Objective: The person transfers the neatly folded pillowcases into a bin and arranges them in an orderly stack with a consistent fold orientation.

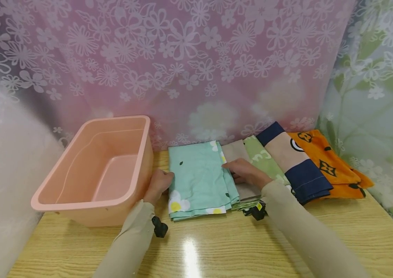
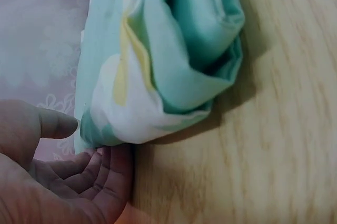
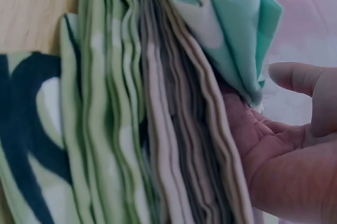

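Note:
A mint-green folded cloth [image 1: 198, 177] with white daisies lies flat on the table in the head view. My left hand [image 1: 161, 183] is at its left edge; in the left wrist view the fingers [image 2: 113, 174] reach beneath the fold, with the thumb [image 2: 58, 124] beside it. My right hand [image 1: 245, 172] is at the opposite edge. The right wrist view shows its fingers [image 3: 239, 116] tucked between the mint cloth [image 3: 245, 29] and a beige-grey folded cloth [image 3: 179, 113], the thumb held apart. The right fingertips are hidden under the fabric.
A pink plastic tub [image 1: 123, 185] stands left of the left hand. Right of the mint cloth, a green folded cloth [image 1: 264, 158], a navy-and-beige one [image 1: 291, 158] and an orange one [image 1: 332, 166] overlap in a row. A pink floral curtain [image 1: 196, 77] hangs behind the wooden table [image 1: 224, 247].

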### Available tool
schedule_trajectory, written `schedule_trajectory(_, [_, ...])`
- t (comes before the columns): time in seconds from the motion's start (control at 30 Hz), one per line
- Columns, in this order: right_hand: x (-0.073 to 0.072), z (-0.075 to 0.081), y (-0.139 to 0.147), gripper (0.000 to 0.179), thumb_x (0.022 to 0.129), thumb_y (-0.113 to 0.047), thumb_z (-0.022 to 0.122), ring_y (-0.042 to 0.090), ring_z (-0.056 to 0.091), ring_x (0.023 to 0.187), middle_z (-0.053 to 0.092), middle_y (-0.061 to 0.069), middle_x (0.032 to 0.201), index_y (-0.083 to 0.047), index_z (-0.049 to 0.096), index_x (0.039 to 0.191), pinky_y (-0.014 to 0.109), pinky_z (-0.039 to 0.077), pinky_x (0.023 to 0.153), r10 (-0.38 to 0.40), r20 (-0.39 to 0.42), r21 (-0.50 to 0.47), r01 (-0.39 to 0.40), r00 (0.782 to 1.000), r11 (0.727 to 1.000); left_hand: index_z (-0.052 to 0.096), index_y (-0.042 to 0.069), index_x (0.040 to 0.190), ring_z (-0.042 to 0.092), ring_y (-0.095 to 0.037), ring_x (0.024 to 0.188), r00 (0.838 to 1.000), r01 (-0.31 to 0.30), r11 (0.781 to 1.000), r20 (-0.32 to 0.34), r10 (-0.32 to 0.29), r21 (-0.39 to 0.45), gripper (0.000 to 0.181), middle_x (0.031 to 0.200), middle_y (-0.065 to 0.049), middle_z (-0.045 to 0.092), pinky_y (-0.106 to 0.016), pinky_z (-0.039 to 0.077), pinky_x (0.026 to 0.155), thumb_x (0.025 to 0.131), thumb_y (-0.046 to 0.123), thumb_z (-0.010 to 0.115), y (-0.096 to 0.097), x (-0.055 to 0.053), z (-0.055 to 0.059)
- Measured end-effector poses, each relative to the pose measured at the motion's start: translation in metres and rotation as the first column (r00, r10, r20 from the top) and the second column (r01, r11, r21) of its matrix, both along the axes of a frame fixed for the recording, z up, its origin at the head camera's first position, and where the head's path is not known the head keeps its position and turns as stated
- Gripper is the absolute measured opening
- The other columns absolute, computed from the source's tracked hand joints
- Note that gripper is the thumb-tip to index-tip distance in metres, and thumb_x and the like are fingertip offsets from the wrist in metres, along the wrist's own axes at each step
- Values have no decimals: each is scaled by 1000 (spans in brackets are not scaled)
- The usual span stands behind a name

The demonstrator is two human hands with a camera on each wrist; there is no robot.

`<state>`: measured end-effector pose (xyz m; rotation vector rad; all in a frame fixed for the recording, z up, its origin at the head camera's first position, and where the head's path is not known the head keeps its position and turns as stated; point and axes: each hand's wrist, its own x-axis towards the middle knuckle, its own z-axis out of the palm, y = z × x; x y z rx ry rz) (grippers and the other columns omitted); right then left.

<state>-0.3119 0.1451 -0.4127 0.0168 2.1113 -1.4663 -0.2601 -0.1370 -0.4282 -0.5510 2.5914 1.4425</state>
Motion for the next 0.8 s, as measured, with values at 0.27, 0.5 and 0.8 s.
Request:
schedule_trajectory(0.27, [-3, -4, -3, 42, 92, -29, 61, 16, 65, 75, 64, 8, 94, 2, 55, 119, 30, 54, 67, -64, 34, 23, 64, 997, 998, 54, 4, 64, 43, -18, 47, 1000, -8, 1000, 14, 8, -24, 34, 55, -3, 39, -25, 37, 43, 94, 19, 54, 0, -2, 1])
schedule_trajectory(0.5, [-4, -7, -6, 43, 91, -28, 64, 16, 67, 74, 67, 8, 91, 3, 57, 119, 31, 55, 67, -69, 38, 12, 68, 997, 998, 53, 5, 63, 43, -19, 46, 999, -21, 1000, 27, 21, -11, 31, 53, -3, 39, -26, 37, 42, 91, 17, 56, 0, -2, 1])
schedule_trajectory(0.8, [-5, -11, -9, 44, 89, -27, 67, 18, 68, 76, 69, 9, 92, 5, 58, 118, 32, 55, 69, -79, 43, -8, 80, 996, 997, 54, 6, 60, 43, -18, 44, 999, -36, 999, 10, 36, -28, 31, 51, -2, 37, -25, 35, 40, 89, 16, 58, 0, -2, -2])
